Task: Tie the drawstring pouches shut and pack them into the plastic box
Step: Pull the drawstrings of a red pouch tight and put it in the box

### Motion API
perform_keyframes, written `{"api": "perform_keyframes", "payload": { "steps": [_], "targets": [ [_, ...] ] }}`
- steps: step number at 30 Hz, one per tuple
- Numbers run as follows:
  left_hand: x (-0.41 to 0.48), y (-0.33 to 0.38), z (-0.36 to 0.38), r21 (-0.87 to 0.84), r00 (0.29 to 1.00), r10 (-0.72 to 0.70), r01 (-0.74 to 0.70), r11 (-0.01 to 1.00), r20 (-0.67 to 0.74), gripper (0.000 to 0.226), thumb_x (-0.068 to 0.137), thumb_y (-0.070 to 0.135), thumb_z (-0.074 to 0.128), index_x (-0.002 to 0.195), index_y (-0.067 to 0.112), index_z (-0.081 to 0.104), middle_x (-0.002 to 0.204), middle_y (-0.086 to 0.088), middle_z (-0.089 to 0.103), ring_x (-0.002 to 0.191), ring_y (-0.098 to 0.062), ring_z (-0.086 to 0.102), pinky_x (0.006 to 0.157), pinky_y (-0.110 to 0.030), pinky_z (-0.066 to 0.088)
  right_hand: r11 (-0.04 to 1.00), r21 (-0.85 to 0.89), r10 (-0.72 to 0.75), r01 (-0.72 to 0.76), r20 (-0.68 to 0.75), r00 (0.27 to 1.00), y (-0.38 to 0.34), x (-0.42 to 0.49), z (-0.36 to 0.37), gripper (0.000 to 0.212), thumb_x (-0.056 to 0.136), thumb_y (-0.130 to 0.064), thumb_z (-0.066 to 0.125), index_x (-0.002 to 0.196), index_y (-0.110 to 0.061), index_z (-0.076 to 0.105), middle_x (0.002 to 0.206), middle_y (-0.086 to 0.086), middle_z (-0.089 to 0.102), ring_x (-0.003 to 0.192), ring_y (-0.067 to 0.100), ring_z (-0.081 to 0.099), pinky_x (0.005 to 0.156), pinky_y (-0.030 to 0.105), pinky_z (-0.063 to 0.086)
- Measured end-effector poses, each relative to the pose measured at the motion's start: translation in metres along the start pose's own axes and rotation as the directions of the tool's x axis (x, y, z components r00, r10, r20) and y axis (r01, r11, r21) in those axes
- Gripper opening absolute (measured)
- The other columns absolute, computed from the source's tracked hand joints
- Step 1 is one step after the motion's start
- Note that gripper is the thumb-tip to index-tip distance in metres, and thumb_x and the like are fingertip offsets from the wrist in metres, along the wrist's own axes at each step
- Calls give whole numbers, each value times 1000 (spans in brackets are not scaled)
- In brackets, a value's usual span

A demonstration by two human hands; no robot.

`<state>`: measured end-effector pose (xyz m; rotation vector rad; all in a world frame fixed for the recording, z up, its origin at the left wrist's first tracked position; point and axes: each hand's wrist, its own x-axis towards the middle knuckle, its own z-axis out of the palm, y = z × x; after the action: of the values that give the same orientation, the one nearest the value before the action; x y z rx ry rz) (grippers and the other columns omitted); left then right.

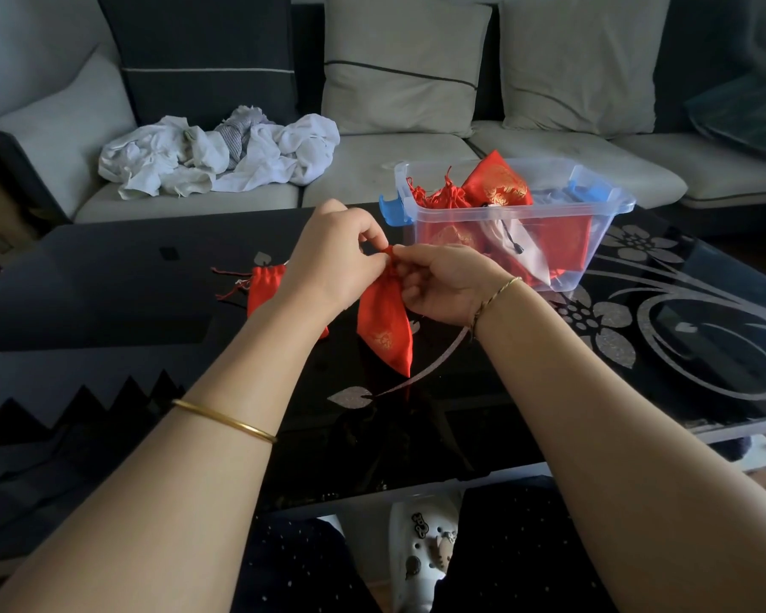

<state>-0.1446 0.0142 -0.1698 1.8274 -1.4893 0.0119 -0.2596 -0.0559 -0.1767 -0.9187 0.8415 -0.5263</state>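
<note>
A red drawstring pouch (384, 323) with a gold print hangs over the black table, its gathered neck held between both hands. My left hand (332, 254) pinches the cord at the neck from the left. My right hand (445, 283) grips the neck and cord from the right. A second red pouch (264, 283) lies on the table behind my left wrist, its cords trailing left. The clear plastic box (562, 258) with blue latches stands at the back right and holds several red pouches (496, 183).
The glossy black glass table (129, 280) has silver flower patterns on its right side. A grey sofa (416, 161) runs along the far side, with crumpled white cloths (213, 157) on its seat. A white clog (425, 550) shows under the table's near edge.
</note>
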Motion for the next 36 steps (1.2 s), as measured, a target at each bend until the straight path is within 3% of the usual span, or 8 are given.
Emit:
{"api": "perform_keyframes", "payload": {
  "steps": [12,17,22,24,26,29,32,36],
  "targets": [
    [1,-4,6,33,1000,7,-7,999,10,10,86,19,64,84,10,65,91,-3,61,79,-17,58,72,-30,48,950,-247,-200,193,-1,980,0,0,-4,14,90,-5,57,76,-6,60,63,3,47,52,7,38,45,15,36],
    [2,-9,0,75,995,-55,48,996,88,11,95,17,48,91,9,55,80,1,54,74,-17,52,62,-29,40,712,-617,-482,337,-80,873,-6,1,-16,11,86,-7,63,76,-11,66,60,2,52,52,11,44,53,22,42],
    [1,-2,7,197,979,-14,-27,980,204,9,97,15,43,89,12,47,91,-3,52,84,-21,50,68,-32,40,586,-743,-566,324,-89,819,0,6,-24,21,86,-6,61,65,-12,62,61,0,54,56,11,49,51,15,44],
    [1,-3,9,113,971,-60,35,993,231,10,97,15,43,91,10,49,90,-2,54,85,-19,52,68,-30,41,547,-763,-579,343,-49,814,4,5,-26,21,87,-4,58,68,-12,62,66,5,57,56,11,51,50,11,46],
    [2,-5,8,-42,960,-133,147,988,246,14,97,16,42,94,7,53,89,-3,58,85,-20,56,69,-30,47,640,-681,-492,355,-8,871,5,0,-28,12,90,-5,56,97,-6,66,88,11,62,73,15,60,69,20,55],
    [3,-1,6,-238,932,-212,285,928,293,18,97,14,42,86,7,54,83,-4,58,75,-17,57,65,-27,49,671,-685,-314,283,83,946,5,-7,-33,47,88,-20,63,132,-12,47,115,6,60,97,18,64,80,33,57],
    [8,5,8,-392,911,-252,373,841,327,19,98,14,43,81,15,53,78,0,57,68,-10,56,60,-23,48,407,-873,-377,270,108,920,12,-8,-36,57,80,-32,71,129,-15,48,114,-1,57,94,14,62,72,29,56],
    [15,18,13,-517,915,-231,381,766,331,20,97,16,45,80,15,55,74,1,57,63,-9,55,56,-22,45,266,-910,-557,317,123,821,14,-8,-47,10,85,-17,65,89,-8,65,80,5,67,62,13,59,63,18,48]
  ]
}}
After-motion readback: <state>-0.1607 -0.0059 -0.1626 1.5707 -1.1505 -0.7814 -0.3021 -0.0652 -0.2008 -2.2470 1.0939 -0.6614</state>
